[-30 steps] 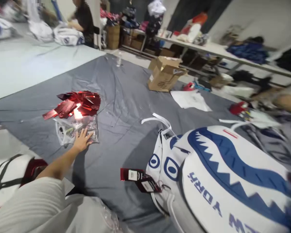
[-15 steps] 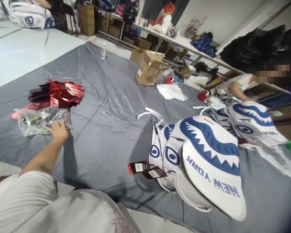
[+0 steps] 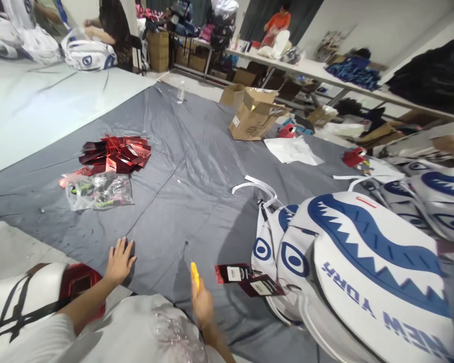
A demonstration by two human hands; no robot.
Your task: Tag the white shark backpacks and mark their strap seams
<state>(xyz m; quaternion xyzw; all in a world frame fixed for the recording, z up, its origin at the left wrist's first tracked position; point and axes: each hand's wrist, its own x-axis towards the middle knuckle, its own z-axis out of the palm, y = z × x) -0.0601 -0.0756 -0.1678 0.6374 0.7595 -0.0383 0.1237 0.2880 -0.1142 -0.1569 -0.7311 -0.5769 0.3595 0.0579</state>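
My right hand point(image 3: 202, 305) is closed around a small yellow tool point(image 3: 194, 276), its tip pointing up toward twelve o'clock, just short of the dark red tags point(image 3: 245, 279) that hang off the white and blue shark-face bag point(image 3: 363, 262) at my three o'clock. I judge I am about to work on those tags, so the next move calls for bringing the tool's tip across to them. My left hand point(image 3: 118, 261) lies flat and open on the grey sheet point(image 3: 181, 166), holding nothing. A second ago it was out at the clear plastic bag point(image 3: 98, 190) at eleven o'clock; it has pulled back toward me, and the right hand has come into view.
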